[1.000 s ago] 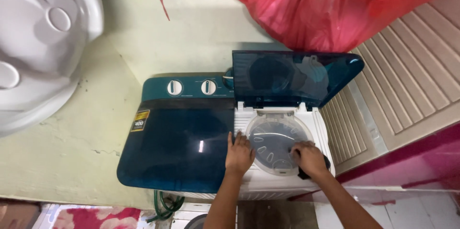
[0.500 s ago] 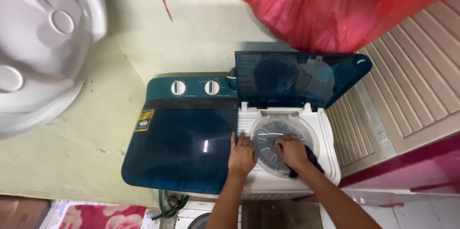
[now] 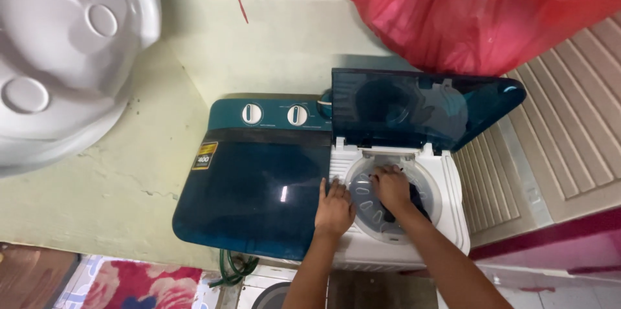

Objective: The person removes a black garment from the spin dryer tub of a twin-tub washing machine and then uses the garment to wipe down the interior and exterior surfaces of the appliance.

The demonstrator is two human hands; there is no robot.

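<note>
Top-down head view of a twin-tub washing machine set against a pale green wall. The dark teal lid over the left wash tub is shut; the smaller lid over the right spin tub stands tilted back, probably to give both hands access.

Left hand lies flat on the white rim of the spin tub, at its left edge beside the closed lid, fingers extended and slightly spread, gripping nothing; it looks like a brace for the body while the other arm leans in. Right hand is over the grey round inner cover of the spin tub, palm down, fingers curled onto it near the far edge. Cannot tell whether they press or pinch it.

Spin tub contents: something dark shows just right of the right wrist, partly under the cover, likely wet cloth, too hidden to say more. Wash tub contents not visible under the shut lid.

Two white dials sit on the back panel. A red plastic bag hangs above the machine, a white moulded plastic item is at upper left, a louvred panel at right, a green hose below the machine, and a floral mat on the floor.
</note>
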